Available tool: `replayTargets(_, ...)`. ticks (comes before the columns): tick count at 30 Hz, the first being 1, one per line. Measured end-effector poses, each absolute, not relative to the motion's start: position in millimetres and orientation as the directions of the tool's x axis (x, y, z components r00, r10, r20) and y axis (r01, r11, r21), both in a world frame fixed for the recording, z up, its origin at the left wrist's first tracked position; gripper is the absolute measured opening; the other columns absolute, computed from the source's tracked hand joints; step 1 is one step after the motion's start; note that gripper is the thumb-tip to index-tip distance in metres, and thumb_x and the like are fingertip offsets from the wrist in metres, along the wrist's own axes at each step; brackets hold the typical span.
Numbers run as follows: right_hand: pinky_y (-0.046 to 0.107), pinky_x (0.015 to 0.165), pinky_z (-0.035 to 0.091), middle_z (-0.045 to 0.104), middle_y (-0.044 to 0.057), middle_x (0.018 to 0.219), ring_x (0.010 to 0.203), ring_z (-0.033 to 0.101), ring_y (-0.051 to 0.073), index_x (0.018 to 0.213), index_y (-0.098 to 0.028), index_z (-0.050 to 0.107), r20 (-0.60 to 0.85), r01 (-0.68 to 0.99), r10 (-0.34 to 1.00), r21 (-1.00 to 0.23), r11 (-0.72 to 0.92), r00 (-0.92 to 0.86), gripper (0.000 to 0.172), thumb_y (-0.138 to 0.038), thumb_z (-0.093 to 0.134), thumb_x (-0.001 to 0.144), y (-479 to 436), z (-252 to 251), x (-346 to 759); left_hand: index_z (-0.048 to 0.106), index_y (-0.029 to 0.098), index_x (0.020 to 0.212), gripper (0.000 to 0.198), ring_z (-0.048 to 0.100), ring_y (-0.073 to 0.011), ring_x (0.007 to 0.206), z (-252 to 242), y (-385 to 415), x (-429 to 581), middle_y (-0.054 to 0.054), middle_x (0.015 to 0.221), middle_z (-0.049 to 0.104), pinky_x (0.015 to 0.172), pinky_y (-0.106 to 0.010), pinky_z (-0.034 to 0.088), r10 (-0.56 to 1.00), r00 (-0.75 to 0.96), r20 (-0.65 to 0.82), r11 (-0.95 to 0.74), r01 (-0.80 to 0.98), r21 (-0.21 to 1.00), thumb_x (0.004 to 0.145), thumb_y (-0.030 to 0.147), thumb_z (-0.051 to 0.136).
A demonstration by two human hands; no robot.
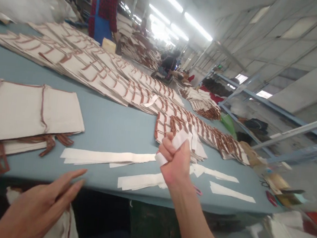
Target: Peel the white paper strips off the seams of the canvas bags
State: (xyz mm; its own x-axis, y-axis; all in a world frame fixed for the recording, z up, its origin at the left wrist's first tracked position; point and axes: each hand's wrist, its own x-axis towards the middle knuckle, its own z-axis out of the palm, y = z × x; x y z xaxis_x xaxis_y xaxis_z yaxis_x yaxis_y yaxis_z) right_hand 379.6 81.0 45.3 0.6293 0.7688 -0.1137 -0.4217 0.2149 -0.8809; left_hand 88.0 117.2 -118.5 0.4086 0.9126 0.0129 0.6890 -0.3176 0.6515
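My right hand (177,164) is raised over the table, its fingers wrapped round a white strip (181,138) that sticks out above and below the fist. Flat beneath and beside it lie more white strips (101,157), some in loose stacks. At the lower left, my left hand (45,200) has its fingers stretched out and nothing visible in them. Below that hand, off the table's front edge, hangs a cream fabric piece (66,226) with a brown seam, partly hidden. A small stack of brown-edged cream pieces (162,127) sits just behind my right hand.
Long overlapping rows of cream fabric pieces (95,76) with brown trim run across the blue table (113,126). Larger cream panels (19,113) with brown ties lie at left. A co-worker in a blue apron (100,25) stands behind. Metal racks (288,112) rise at right.
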Motion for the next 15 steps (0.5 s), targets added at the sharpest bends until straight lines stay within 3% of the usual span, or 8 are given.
replayTargets(4,0.019,0.040,0.016,0.023,-0.017,0.056,0.046,0.005,0.009,0.082,-0.025,0.057,-0.123,-0.536,0.861,-0.823,0.189,0.494,0.037,-0.058,0.066,0.095,76,53,311,0.082,0.023,0.127,0.055,0.069,-0.0230,0.063,-113,84,89,0.004,0.063,0.070,0.064,-0.028,0.046,0.843,0.528,-0.099,-0.181,0.452,0.874,0.107,0.065,0.053)
replayTargets(7,0.019,0.041,0.018,0.018,-0.017,0.058,0.047,0.004,0.010,0.081,-0.026,0.056,-0.097,-0.586,0.894,-0.785,0.201,0.437,0.037,-0.057,0.071,0.092,67,61,272,0.080,0.018,0.122,0.057,0.055,-0.0200,0.062,-108,62,101,0.005,0.062,0.058,0.060,-0.029,0.035,0.839,0.535,-0.096,-0.056,0.261,0.964,0.109,0.064,0.050)
replayTargets(11,0.021,0.042,0.022,0.014,-0.017,0.061,0.048,0.003,0.011,0.082,-0.028,0.054,-0.042,-0.565,0.899,-0.790,0.237,0.436,0.036,-0.057,0.073,0.091,55,64,240,0.078,0.013,0.112,0.059,0.036,-0.0150,0.057,-96,33,122,0.008,0.058,0.044,0.057,-0.028,0.025,0.757,0.645,-0.110,0.106,0.046,0.993,0.105,0.067,0.054)
replayTargets(15,0.022,0.043,0.026,0.017,-0.016,0.058,0.049,0.004,0.013,0.080,-0.028,0.053,-0.006,-0.540,0.872,-0.788,0.297,0.489,0.038,-0.058,0.074,0.091,36,45,226,0.077,0.014,0.119,0.063,0.040,-0.0143,0.056,-88,6,124,0.007,0.061,0.047,0.055,-0.026,0.030,0.754,0.649,-0.101,0.191,-0.069,0.979,0.100,0.072,0.063)
